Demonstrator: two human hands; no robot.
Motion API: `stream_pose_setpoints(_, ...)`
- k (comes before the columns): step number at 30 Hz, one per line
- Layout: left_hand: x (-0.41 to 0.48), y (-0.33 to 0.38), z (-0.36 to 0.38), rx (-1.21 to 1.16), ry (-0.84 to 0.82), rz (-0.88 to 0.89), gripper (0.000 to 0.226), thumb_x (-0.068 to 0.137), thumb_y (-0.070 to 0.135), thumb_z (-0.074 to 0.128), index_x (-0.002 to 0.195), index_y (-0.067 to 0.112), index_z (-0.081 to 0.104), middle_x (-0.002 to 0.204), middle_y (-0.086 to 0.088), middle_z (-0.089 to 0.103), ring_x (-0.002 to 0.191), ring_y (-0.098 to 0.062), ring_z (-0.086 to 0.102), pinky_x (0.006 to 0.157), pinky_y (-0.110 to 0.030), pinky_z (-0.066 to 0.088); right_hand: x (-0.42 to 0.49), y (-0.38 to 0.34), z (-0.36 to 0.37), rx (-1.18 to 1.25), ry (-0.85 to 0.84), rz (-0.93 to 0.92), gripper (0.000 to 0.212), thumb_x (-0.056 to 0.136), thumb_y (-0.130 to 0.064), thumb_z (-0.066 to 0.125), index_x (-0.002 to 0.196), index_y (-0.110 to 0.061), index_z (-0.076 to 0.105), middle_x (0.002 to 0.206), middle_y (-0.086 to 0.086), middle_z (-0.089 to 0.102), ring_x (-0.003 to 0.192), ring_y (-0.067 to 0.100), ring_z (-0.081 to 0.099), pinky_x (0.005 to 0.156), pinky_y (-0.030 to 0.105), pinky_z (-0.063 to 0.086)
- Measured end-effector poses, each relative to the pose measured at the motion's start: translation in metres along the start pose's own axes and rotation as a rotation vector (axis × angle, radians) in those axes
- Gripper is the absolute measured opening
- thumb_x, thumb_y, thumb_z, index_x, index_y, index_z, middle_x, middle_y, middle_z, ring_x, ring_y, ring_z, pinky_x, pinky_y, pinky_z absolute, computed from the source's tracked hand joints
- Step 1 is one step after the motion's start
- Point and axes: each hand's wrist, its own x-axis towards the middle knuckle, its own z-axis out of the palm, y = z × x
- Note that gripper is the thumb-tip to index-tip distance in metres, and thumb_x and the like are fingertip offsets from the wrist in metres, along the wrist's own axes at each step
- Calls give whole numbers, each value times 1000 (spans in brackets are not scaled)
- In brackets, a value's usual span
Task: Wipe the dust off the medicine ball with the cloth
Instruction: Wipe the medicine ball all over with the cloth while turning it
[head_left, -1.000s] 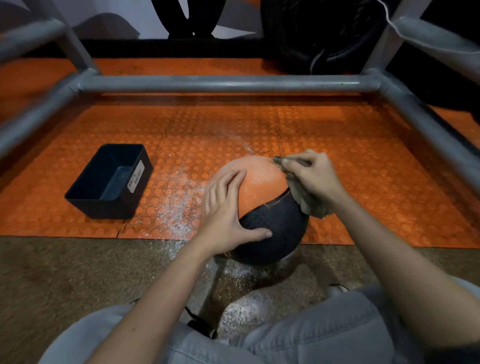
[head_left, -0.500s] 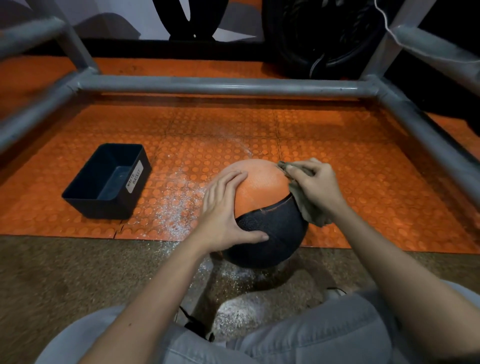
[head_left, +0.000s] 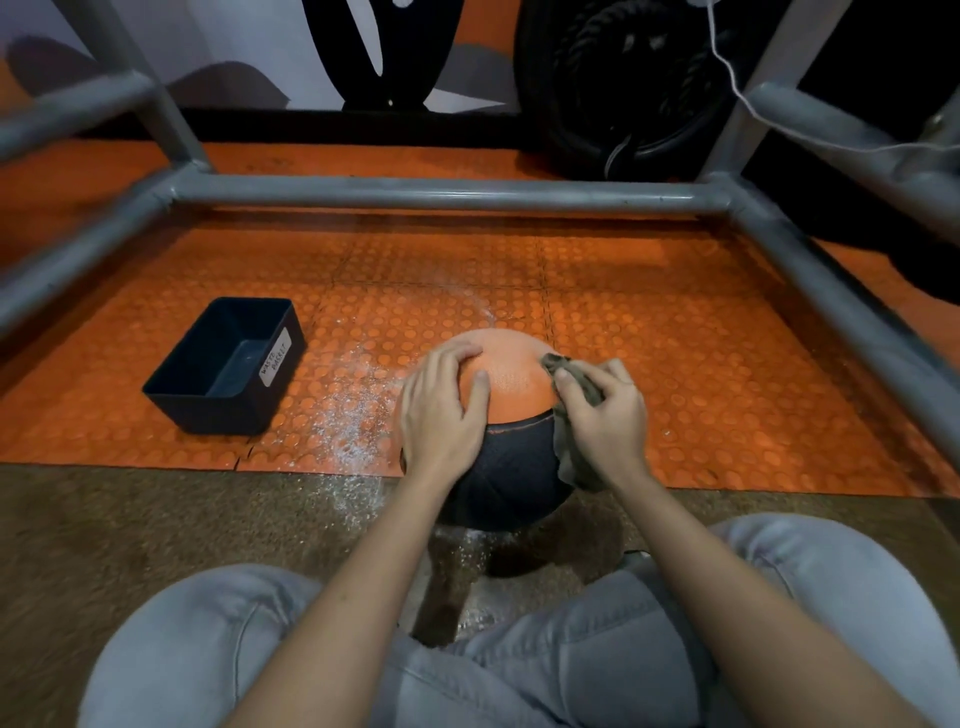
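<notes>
Over the last second the left hand (head_left: 441, 415) has been shifted up the medicine ball (head_left: 511, 379): its thumb, earlier laid on the black lower half, is now set on the orange panel, and its fingers are bent over the upper left of the ball, so the ball is gripped and steadied; the right hand (head_left: 608, 421) has been brought from the far upper edge down the right flank, with the olive cloth (head_left: 569, 457) bunched in curled fingers and pressed to the surface near the seam between orange and black; from this it is judged that the top has been wiped and the stroke is being carried down the side, the black half being left to do; the ball is seated on the floor at the near edge of the orange studded mat (head_left: 675, 364), between the knees; white dust (head_left: 348, 415) is scattered to its left, towards the black waste basket (head_left: 218, 415), which stands well apart
</notes>
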Motion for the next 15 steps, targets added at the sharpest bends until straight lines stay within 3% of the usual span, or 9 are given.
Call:
stream_pose_setpoints(3,-14,-2,-1,47,44,47,45,91,43,27,120,22,53,125,6,52,116,-14,46,102,-41,35,-25,-11,-1,-99,-16,-193,35,86,-40,54,101,-14,72,85,0,52,84,23,52,70,35,41)
stream_pose_setpoints(7,-20,-12,-13,73,-42,71,40,96,39,29,125,21,49,131,5,45,119,-16,43,101,-41,37,-45,-20,-1,-196,-63,-393,35,86,-42,50,98,-18,72,84,0,54,78,23,50,64,35,42)
stream_pose_setpoints(11,-4,-6,-20,186,-209,92,38,102,35,29,135,20,39,141,1,37,131,-17,34,112,-43,22,-23,-25,-4,-174,-142,-186,26,92,-36,56,110,-22,70,89,-9,44,95,24,47,83,46,41)
stream_pose_setpoints(15,17,6,-21,312,-361,-34,42,102,40,22,141,26,29,149,4,26,141,-16,20,115,-48,-2,-5,-32,1,-133,-186,2,26,93,-37,56,113,-28,68,95,-7,44,110,26,44,95,45,36)
